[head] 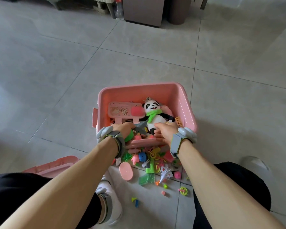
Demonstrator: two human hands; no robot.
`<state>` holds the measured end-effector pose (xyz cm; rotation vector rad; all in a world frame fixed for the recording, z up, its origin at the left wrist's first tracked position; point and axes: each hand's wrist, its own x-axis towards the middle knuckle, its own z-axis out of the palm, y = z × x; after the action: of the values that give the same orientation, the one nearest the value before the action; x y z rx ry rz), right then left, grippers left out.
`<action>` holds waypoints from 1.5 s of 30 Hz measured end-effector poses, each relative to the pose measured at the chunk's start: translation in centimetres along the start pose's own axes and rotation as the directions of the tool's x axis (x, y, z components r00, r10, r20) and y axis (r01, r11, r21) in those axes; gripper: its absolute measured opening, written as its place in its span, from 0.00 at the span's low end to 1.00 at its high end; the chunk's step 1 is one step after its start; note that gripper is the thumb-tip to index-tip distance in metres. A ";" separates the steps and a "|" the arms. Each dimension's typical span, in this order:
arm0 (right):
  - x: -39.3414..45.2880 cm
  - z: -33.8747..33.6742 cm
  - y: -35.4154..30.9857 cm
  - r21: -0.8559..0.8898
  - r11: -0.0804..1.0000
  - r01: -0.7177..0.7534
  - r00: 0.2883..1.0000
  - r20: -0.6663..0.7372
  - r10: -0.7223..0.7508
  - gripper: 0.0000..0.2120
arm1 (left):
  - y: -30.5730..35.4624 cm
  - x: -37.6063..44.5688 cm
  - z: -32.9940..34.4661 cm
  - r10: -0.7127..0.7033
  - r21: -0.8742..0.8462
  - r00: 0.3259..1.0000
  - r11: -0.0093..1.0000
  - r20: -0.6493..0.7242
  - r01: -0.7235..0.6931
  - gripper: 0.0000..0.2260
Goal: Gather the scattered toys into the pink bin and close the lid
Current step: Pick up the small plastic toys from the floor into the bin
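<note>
The open pink bin [186, 103] stands on the floor in front of me. Inside lie a panda plush [155, 113] with a green scarf, a pink toy case [120, 109] and a grey shark toy [141, 127]. My left hand [123, 129] reaches over the near rim onto a green round toy [129, 137] beside the shark; its fingers are hidden. My right hand [165, 131] curls thumb and fingers round the panda's black foot. The pink lid [51, 166] lies at lower left. Several small toys are scattered between the bin and my knees.
On the floor lie a pink oval piece [126, 171], a green toy gun [149, 173], a white toy plane [165, 174], a blue wheel [142, 157] and a yellow-green wheel [183, 191]. A cabinet [142, 12] and a round bin [178, 10] stand far back.
</note>
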<state>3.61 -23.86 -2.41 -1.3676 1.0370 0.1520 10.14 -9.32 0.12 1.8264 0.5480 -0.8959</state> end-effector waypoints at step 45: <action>4.8 -0.5 2.6 -0.365 0.922 0.132 0.987 -0.041 -0.158 0.16 | 2.0 8.0 3.8 0.046 0.502 0.982 0.854 0.185 -0.135 0.03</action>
<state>4.42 -25.85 -7.46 -1.7905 0.9921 0.1929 15.24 -13.83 -5.85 2.2027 0.1106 -1.1988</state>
